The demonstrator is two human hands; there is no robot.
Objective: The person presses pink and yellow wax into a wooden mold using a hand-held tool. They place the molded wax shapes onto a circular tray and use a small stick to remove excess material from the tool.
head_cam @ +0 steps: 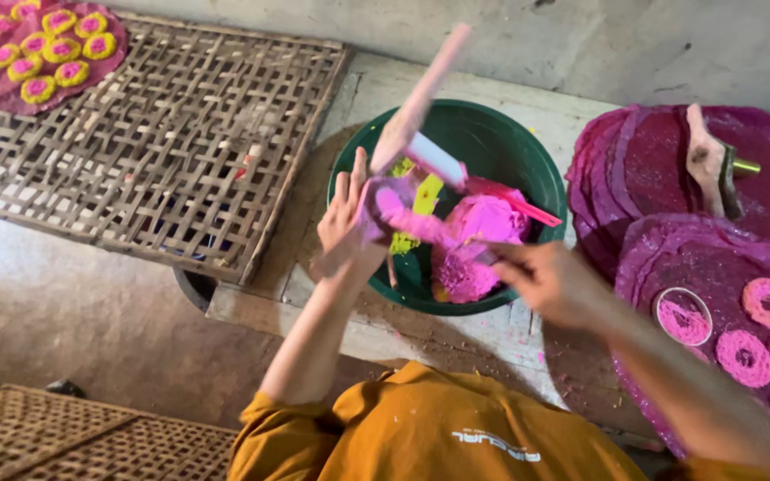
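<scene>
Lying beyond the left hand (345, 209), a woven bamboo tray (162, 142) spans the worn wooden bench (456, 343), and on its far corner sits a magenta sheet (104, 67) carrying yellow rings with pink centres (46, 49). No package, label or sign shows on the bench. To the outer side of the right hand (550, 281), a stack of dark magenta round mats (670, 169) carries pink ring shapes (764, 334), a round cutter (683, 316) and a stained wooden tool with a brass end (710, 160). The bench stands against a bare grey wall (634, 44) over a dusty floor, with another woven tray (55, 436) nearer the person.

Between the hands sits a green bowl (528, 160) holding pink dough (479, 236) and yellow bits. The left hand, fingers stretched upward, is pressed against a pink flat stick (421, 98) that tilts up and away. The right hand is curled tight, pinching a thin tool (483, 254) at the dough.
</scene>
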